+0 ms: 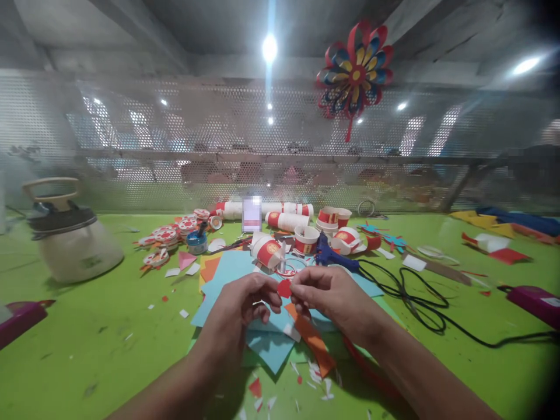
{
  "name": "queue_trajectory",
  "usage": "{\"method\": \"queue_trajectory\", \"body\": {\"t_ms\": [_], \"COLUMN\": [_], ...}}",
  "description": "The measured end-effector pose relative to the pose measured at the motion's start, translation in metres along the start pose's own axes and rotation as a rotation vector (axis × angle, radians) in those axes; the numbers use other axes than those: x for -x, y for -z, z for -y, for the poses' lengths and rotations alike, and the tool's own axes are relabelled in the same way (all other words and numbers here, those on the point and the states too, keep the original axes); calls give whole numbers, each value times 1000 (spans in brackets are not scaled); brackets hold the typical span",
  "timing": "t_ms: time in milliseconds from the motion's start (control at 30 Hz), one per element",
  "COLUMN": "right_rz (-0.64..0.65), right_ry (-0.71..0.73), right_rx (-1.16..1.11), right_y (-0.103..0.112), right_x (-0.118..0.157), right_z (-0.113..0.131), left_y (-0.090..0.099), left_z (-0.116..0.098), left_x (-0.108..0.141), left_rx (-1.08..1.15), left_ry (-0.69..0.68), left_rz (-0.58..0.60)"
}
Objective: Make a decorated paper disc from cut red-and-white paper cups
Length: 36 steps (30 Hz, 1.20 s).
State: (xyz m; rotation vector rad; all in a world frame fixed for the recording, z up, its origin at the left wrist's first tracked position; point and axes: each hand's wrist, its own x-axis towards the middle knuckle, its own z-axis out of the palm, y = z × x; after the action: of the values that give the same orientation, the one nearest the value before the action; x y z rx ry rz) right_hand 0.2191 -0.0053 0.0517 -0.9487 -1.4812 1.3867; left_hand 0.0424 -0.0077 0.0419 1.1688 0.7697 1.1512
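Observation:
A small red paper disc [284, 288] is pinched between the thumb and fingers of my right hand [335, 294], above the stacked paper. My left hand [242, 303] is close to the disc's left edge, its fingers loosely curled and apart. Whether its fingertips touch the disc, I cannot tell. Below lie light blue paper sheets [269, 350] and an orange paper strip [311, 338]. Just behind my hands, a red and white paper cup [266, 251] lies tipped. To its right rests a blue glue gun [335, 255] with a black cord [406, 294].
More paper cups [306, 239] and stacked cups [286, 221] stand or lie at the back. Decorated paper pieces [164, 234], a blue jar [196, 242] and a large jug [74, 239] occupy the left. Purple-handled tools [536, 303] lie at the sides. Scraps [321, 373] litter the green table [144, 361].

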Motion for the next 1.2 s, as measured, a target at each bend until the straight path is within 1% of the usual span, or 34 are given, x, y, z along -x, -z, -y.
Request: {"method": "queue_trajectory", "body": {"t_ms": [133, 233, 333, 433, 500, 633, 767, 900, 1067, 1200], "right_rz": [59, 73, 65, 54, 54, 83, 39, 11, 55, 85], "right_ry": [-23, -18, -5, -7, -19, -45, -36, -21, -5, 4], "right_rx": [39, 28, -57, -157, -182, -205, -162, -96, -52, -23], "right_y": [1, 4, 4, 3, 2, -2, -4, -4, -2, 0], "right_x": [1, 1, 1, -1, -2, -1, 3, 6, 5, 4], "right_z": [4, 4, 2, 0, -1, 0, 3, 7, 7, 5], "left_y": [-1, -2, -2, -3, -5, -7, -7, -6, -6, -7], "left_z": [1, 2, 1, -2, -4, -5, -4, -4, -7, -8], "left_x": [-2, -5, -5, -3, -1, 0, 2, 4, 2, 0], "left_rx": [-167, -232, -275, -314, -317, -293, -276, -202, 16, 65], "left_ry": [57, 97, 54, -18, -48, -75, -73, -61, -13, 27], "left_rz": [-17, -9, -10, -41, -56, -69, -65, -4, 64, 99]}}
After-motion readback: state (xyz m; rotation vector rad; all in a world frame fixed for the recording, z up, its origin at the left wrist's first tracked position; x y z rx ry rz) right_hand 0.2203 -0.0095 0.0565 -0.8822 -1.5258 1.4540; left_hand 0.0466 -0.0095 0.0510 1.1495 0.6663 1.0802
